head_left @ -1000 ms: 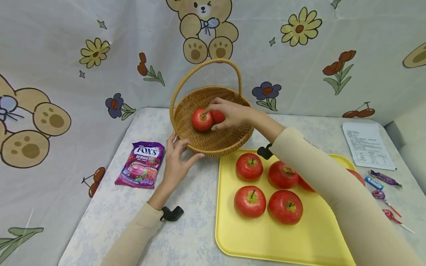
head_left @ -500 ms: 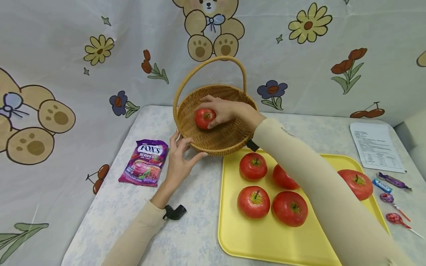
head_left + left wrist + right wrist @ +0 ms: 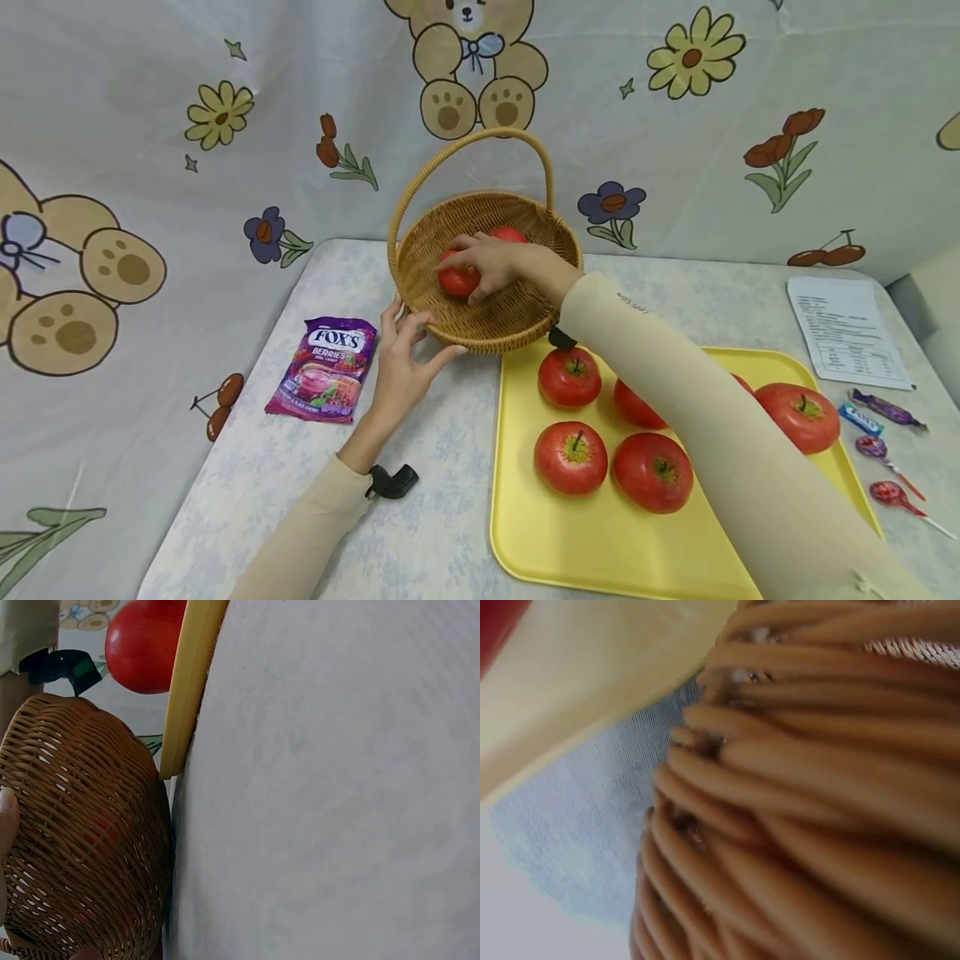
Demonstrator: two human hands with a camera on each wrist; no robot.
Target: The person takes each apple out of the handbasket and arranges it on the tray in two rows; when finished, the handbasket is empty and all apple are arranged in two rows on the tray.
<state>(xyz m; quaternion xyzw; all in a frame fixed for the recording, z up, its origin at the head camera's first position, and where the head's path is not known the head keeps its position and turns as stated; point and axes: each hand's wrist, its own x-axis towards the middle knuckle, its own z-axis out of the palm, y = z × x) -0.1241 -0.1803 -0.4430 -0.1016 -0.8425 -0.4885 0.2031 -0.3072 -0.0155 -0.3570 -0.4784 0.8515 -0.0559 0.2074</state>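
Note:
A wicker basket (image 3: 487, 333) with a tall handle stands at the back of the table, tilted toward me. My right hand (image 3: 491, 262) reaches inside it, fingers curled over a red apple (image 3: 455, 282). A second apple (image 3: 507, 234) lies behind that hand, partly hidden by it. At the basket's front left, my left hand (image 3: 405, 367) holds the rim, fingers at the edge and thumb spread below. The left wrist view shows the basket's woven outer wall (image 3: 90, 825) with a fingertip on it; in the right wrist view, the weave (image 3: 802, 787) fills the right side.
A yellow tray (image 3: 585, 550) with several red apples (image 3: 572, 458) sits front right, under my right forearm. To the left lies a purple candy bag (image 3: 324, 371). At the right are a printed sheet (image 3: 847, 329), wrapped candies (image 3: 888, 408) and lollipops (image 3: 892, 493). A patterned cloth hangs behind.
My right hand has shifted left from the second apple onto the left one, uncovering part of the second behind it. My left hand keeps its place on the basket. The head view shifts slightly.

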